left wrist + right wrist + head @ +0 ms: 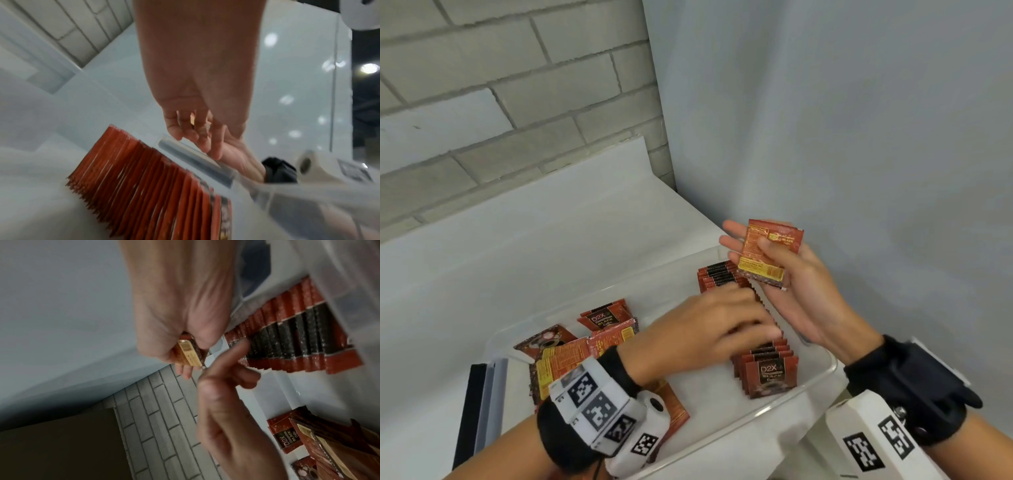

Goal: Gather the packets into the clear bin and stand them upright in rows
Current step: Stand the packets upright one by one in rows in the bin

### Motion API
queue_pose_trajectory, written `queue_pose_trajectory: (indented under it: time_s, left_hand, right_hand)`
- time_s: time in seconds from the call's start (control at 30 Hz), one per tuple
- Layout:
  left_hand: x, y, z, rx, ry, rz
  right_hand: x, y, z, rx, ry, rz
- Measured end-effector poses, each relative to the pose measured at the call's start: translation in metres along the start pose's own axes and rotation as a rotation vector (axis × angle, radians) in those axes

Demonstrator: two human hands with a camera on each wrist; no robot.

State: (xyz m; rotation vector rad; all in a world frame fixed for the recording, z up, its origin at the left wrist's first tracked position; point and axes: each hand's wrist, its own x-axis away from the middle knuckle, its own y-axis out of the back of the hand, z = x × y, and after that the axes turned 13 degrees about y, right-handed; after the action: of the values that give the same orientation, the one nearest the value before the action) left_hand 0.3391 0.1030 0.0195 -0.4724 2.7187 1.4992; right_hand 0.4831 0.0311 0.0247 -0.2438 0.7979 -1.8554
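A clear bin (774,407) sits on the white table. Along its right side a long row of red-and-black packets (767,370) stands upright, seen edge-on in the left wrist view (144,178) and in the right wrist view (298,337). Several loose packets (571,353) lie flat in a pile at the bin's left. My left hand (756,322) reaches over the middle of the row, blurred, with loose fingers (195,134) holding nothing. My right hand (774,260) hovers above the bin's far right corner, thumb pinning a few packets (768,253) against the fingers (185,369).
A dark flat panel with a pale strip (470,411) lies against the bin's left side. A grey brick wall (482,102) stands behind the table, and a plain grey wall (859,137) closes the right side. Bare bin floor (705,394) shows between pile and row.
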Motion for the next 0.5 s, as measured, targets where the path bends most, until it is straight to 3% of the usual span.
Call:
queue_pose_trajectory:
  time_s: [0.13,0.2,0.5]
  left_hand:
    - [-0.001,0.02,0.008,0.44,0.378,-0.095]
    - [-0.002,0.029,0.01,0.615,0.497,-0.129]
    - [-0.003,0.041,0.01,0.914,0.549,-0.176]
  right_hand:
    - [0.003,-0.002,0.004,0.032,0.081,0.12]
    - [0.005,-0.004,0.004,0.119,0.105,0.18]
    - [0.006,0.001,0.0,0.305,0.074,0.301]
